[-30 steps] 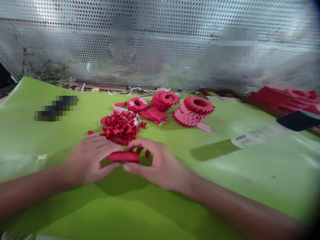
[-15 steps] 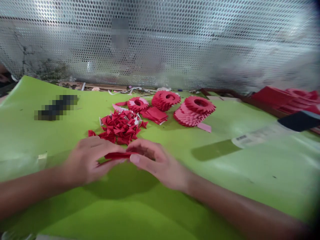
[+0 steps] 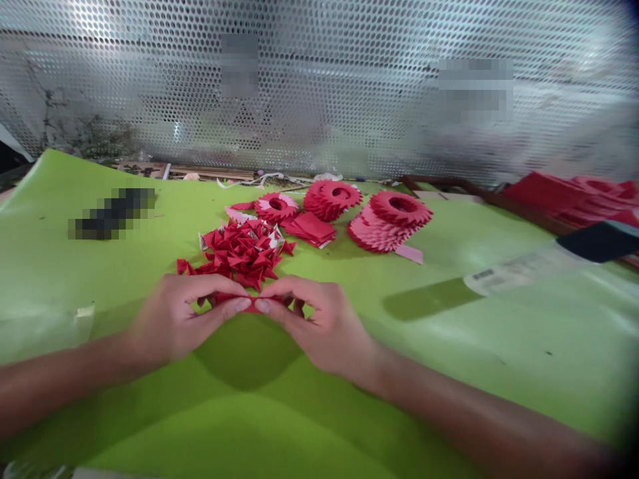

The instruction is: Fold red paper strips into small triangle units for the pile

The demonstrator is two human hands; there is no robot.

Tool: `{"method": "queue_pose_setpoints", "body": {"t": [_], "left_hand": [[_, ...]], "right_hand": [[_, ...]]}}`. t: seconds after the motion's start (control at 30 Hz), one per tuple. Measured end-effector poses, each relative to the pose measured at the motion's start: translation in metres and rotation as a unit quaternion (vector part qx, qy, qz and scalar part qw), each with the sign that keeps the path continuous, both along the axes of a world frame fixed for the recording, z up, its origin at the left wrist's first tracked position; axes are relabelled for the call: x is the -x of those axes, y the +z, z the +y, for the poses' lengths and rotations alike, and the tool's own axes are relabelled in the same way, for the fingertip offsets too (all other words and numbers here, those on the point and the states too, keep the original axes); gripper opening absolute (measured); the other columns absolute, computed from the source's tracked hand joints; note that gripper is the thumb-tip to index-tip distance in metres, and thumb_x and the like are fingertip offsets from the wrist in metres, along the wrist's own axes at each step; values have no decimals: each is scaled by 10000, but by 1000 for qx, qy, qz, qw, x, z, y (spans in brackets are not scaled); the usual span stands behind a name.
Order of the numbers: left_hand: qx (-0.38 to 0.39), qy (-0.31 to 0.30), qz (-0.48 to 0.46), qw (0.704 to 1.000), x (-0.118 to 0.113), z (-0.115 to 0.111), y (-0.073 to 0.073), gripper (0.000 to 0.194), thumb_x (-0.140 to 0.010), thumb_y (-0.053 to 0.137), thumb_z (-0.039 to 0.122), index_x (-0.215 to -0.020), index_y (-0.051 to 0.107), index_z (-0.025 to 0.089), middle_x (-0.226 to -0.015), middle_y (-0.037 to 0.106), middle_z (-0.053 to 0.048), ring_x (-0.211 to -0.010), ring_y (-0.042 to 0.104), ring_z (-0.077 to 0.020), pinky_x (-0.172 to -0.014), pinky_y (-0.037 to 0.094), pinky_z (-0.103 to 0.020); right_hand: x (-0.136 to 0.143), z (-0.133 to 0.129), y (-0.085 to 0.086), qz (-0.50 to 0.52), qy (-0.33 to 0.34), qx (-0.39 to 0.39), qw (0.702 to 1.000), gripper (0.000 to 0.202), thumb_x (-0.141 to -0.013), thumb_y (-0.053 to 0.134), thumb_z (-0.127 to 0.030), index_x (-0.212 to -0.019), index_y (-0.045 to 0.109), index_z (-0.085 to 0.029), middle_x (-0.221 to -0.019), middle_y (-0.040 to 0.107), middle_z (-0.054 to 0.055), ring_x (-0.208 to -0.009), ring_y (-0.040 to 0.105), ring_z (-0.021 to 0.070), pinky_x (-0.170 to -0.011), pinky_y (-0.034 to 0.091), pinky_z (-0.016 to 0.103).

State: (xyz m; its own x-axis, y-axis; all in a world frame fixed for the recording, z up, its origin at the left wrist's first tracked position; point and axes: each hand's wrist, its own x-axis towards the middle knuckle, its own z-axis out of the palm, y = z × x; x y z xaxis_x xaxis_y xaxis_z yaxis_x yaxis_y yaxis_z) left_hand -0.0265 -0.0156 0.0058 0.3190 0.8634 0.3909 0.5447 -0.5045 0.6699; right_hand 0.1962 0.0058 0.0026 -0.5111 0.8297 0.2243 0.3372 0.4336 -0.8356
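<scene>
A narrow folded strip of red paper (image 3: pixel 253 305) is held level between both hands above the green tabletop (image 3: pixel 249 432). My left hand (image 3: pixel 192 313) pinches its left part, thumb in front. On the right part, my right hand (image 3: pixel 317 319) pinches with thumb and fingers, the two thumb tips close together. Just behind the hands lies a heap of small folded red paper pieces (image 3: pixel 242 249), a few with white showing. Beyond it are a stack of flat red papers (image 3: pixel 310 228) and a small red and pink paper ring (image 3: pixel 276 207).
Two taller ringed paper stacks, one red (image 3: pixel 330 199) and one pink and red (image 3: pixel 382 229), stand farther back. A blurred dark object (image 3: pixel 114 214) lies at left. A clear packet with a dark end (image 3: pixel 519 269) and red papers (image 3: pixel 549 196) are at right.
My left fingers have closed in on the red paper, and its thumb now presses the front near my right thumb. The paper looks narrower and more level.
</scene>
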Motion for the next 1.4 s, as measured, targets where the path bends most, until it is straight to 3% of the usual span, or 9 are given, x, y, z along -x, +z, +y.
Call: {"method": "queue_pose_setpoints", "body": {"t": [0.17,0.5,0.7,1.1,1.3,1.4], "left_hand": [[20,-2,-17,1000,0,1,0,168,-933,682,324,-974,816,232,-890,825,-13,-698,762,-165,-670,621,-221],[63,-10,-52,997,0,4,-2,188,-923,668,309,-995,812,212,-805,815,-17,-564,712,-145,-531,581,-202],[104,-13,-89,990,-1,6,-2,215,-899,693,323,-1026,805,192,-904,822,-42,-592,724,-147,-559,607,-210],[111,-17,-85,990,1,6,-3,201,-915,678,320,-1000,809,193,-819,812,-38,-592,720,-156,-543,602,-223],[114,-42,-76,990,-1,6,-2,166,-915,655,243,-979,804,207,-823,810,-10,-605,716,-137,-569,604,-206],[110,-41,-54,992,-2,6,-1,174,-913,661,266,-1011,792,207,-920,818,-28,-752,761,-174,-672,638,-247]], "right_hand": [[0,0,2,3,-7,13,1000,192,-972,654,-354,-967,786,-216,-834,771,9,-688,655,140,-586,463,235],[-2,1,3,-12,-25,-14,1000,293,-992,616,-413,-921,814,-209,-711,739,-5,-589,601,119,-534,397,232],[-3,2,2,-28,-28,-30,999,278,-970,650,-424,-911,824,-215,-699,742,-1,-571,588,120,-546,391,240],[-1,4,2,-3,-47,34,998,299,-936,671,-435,-817,782,-185,-652,685,-2,-533,502,106,-498,342,244],[1,6,2,-36,18,116,992,251,-909,703,-429,-854,761,-190,-671,653,-22,-517,438,83,-463,285,223],[1,5,2,-55,13,111,992,263,-930,675,-394,-791,735,-180,-642,637,-24,-506,416,82,-467,280,231]]}}
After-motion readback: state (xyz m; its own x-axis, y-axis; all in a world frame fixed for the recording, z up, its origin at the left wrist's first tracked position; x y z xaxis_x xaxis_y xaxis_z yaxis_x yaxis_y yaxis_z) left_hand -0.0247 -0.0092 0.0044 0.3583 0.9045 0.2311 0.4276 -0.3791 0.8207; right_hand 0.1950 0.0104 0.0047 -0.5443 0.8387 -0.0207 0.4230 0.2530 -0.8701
